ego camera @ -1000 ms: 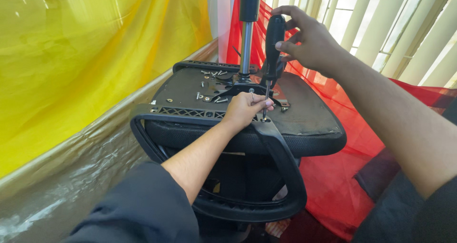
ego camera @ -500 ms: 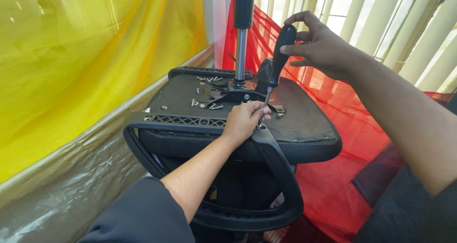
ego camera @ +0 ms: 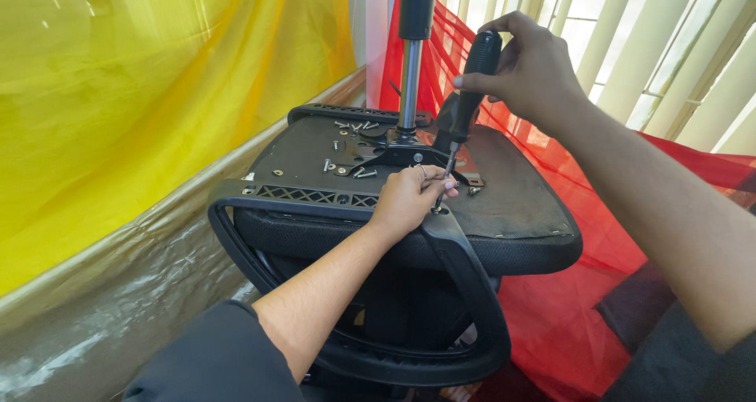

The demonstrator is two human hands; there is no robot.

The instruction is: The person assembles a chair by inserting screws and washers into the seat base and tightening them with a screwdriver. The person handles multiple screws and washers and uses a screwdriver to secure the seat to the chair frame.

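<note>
Pinching the screwdriver (ego camera: 466, 103) handle, the right hand (ego camera: 535, 75) grip sits above the left hand (ego camera: 409, 201) steadying its tip.

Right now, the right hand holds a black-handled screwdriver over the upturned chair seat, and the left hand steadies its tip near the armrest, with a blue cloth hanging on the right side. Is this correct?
Not quite: the cloth on the right is red, not blue, as the head view shows. The rest holds: the right hand holds the black-handled screwdriver over the upturned chair seat, and the left hand steadies its tip near the armrest.
</note>
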